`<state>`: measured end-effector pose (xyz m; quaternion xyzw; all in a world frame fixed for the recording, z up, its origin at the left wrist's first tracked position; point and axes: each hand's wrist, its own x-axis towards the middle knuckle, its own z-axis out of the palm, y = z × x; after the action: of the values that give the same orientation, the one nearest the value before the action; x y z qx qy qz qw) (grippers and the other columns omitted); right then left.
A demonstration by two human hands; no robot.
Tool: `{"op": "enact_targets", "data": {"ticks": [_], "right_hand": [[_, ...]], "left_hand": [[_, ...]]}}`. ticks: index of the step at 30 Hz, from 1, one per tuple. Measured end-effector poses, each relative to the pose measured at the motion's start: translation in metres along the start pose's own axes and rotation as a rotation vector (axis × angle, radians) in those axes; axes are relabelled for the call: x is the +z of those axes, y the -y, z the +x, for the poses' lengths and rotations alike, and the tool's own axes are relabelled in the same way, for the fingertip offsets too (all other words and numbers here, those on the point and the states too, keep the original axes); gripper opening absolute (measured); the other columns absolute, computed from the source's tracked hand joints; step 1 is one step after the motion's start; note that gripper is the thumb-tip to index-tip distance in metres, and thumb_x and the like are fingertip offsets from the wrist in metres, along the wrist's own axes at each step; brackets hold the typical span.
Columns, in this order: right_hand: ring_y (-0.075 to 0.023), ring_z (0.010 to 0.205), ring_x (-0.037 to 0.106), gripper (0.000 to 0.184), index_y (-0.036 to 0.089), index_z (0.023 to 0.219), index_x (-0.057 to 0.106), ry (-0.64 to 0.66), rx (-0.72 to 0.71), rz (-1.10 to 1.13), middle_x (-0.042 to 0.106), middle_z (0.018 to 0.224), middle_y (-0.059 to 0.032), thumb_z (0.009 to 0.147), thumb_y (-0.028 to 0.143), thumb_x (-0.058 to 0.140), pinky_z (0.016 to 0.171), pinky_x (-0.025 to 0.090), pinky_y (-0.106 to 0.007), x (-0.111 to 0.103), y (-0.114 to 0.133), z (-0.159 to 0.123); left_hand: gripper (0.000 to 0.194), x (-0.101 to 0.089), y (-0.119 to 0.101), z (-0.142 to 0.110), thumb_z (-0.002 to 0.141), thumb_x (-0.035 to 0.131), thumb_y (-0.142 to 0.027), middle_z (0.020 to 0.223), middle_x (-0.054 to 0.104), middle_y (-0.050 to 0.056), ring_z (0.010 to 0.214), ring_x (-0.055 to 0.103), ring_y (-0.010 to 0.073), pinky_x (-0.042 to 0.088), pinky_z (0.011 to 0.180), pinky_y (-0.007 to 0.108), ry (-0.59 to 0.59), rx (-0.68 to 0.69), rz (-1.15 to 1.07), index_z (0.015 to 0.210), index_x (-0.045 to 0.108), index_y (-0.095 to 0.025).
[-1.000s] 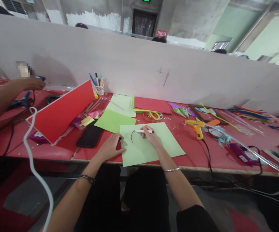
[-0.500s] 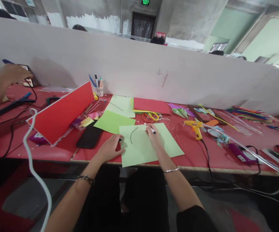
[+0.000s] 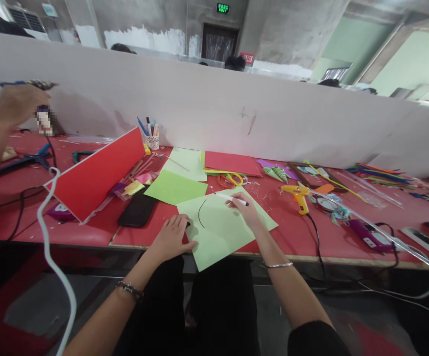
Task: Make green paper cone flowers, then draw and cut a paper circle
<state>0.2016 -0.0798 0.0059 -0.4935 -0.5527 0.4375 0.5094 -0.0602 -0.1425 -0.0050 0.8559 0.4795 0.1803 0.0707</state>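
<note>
A sheet of pale green paper (image 3: 217,237) lies turned at an angle at the table's front edge, with a curved black line (image 3: 200,213) on its left part. My right hand (image 3: 247,210) is closed on a white marker (image 3: 232,199), its tip at or just over the paper near the far edge; contact is unclear. My left hand (image 3: 171,236) rests at the paper's left edge, thumb stretched onto it. A small black marker cap (image 3: 188,224) shows at its curled fingers. Bright green paper (image 3: 175,187) lies just beyond.
A black phone (image 3: 137,210) and a leaning red board (image 3: 99,173) are on the left; a white cable (image 3: 47,247) hangs in front. A yellow glue gun (image 3: 299,195) lies right. Red paper (image 3: 231,162) and scissors (image 3: 234,179) lie behind. Another person's hand (image 3: 17,104) is far left.
The pale green sheet has turned, its near corner now closer to me. My right hand has shifted right and slightly nearer, with the marker lying flatter. The other person's hand has moved.
</note>
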Motion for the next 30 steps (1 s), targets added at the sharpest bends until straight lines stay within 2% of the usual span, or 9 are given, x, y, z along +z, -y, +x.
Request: {"op": "enact_targets", "data": {"ticks": [3, 5, 7, 11, 14, 22, 30], "right_hand": [[-0.0123, 0.066, 0.057, 0.017, 0.019, 0.079, 0.055, 0.175, 0.002, -0.041, 0.065, 0.075, -0.0027, 0.071, 0.034, 0.054, 0.058, 0.041, -0.023, 0.004, 0.001, -0.004], [-0.0123, 0.065, 0.056, 0.018, 0.018, 0.080, 0.057, 0.224, 0.000, -0.078, 0.065, 0.074, -0.0026, 0.069, 0.032, 0.055, 0.058, 0.040, -0.023, 0.009, 0.000, -0.006], [-0.0126, 0.066, 0.055, 0.018, 0.018, 0.081, 0.059, 0.232, -0.010, -0.108, 0.065, 0.074, -0.0023, 0.070, 0.031, 0.055, 0.058, 0.040, -0.024, 0.013, 0.000, -0.008], [-0.0112, 0.059, 0.051, 0.016, 0.019, 0.078, 0.060, 0.231, -0.021, -0.197, 0.062, 0.071, -0.0001, 0.070, 0.031, 0.053, 0.054, 0.037, -0.023, 0.017, 0.006, -0.015], [-0.0102, 0.057, 0.047, 0.015, 0.019, 0.078, 0.061, 0.243, -0.039, -0.286, 0.060, 0.069, 0.0012, 0.071, 0.030, 0.053, 0.052, 0.034, -0.022, 0.017, 0.011, -0.018], [-0.0118, 0.066, 0.048, 0.018, 0.018, 0.080, 0.060, 0.286, -0.071, -0.351, 0.059, 0.075, 0.0001, 0.073, 0.032, 0.051, 0.059, 0.036, -0.023, 0.019, 0.013, -0.020], [-0.0119, 0.065, 0.048, 0.021, 0.019, 0.083, 0.059, 0.219, -0.099, -0.369, 0.057, 0.074, 0.0006, 0.074, 0.036, 0.049, 0.057, 0.035, -0.023, 0.018, 0.004, -0.017]], "left_hand": [[0.055, -0.003, 0.005, 0.012, 0.067, 0.052, -0.055, 0.107, 0.050, 0.011, 0.101, 0.046, 0.0286, 0.037, 0.084, 0.044, 0.008, -0.032, -0.059, 0.105, 0.041, -0.017], [0.059, -0.005, 0.013, 0.023, 0.068, 0.053, -0.053, 0.112, 0.047, 0.012, 0.105, 0.044, 0.0268, 0.037, 0.087, 0.041, -0.012, -0.021, -0.128, 0.112, 0.037, -0.016], [0.065, -0.005, 0.022, 0.031, 0.067, 0.054, -0.051, 0.117, 0.044, 0.013, 0.109, 0.042, 0.0257, 0.036, 0.090, 0.039, -0.013, -0.009, -0.166, 0.117, 0.033, -0.015], [0.069, -0.002, 0.031, 0.037, 0.064, 0.057, -0.051, 0.117, 0.045, 0.014, 0.107, 0.044, 0.0264, 0.034, 0.092, 0.040, 0.023, -0.020, -0.133, 0.117, 0.035, -0.014], [0.070, -0.001, 0.029, 0.036, 0.064, 0.057, -0.052, 0.117, 0.045, 0.014, 0.107, 0.044, 0.0266, 0.035, 0.092, 0.040, 0.030, -0.036, -0.124, 0.117, 0.035, -0.012], [0.069, -0.001, 0.027, 0.035, 0.064, 0.057, -0.052, 0.117, 0.046, 0.013, 0.105, 0.046, 0.0253, 0.037, 0.091, 0.038, 0.028, -0.043, -0.124, 0.117, 0.036, -0.013], [0.069, -0.003, 0.025, 0.035, 0.063, 0.058, -0.051, 0.114, 0.047, 0.013, 0.104, 0.047, 0.0254, 0.037, 0.090, 0.037, 0.024, -0.051, -0.124, 0.116, 0.037, -0.013]]}}
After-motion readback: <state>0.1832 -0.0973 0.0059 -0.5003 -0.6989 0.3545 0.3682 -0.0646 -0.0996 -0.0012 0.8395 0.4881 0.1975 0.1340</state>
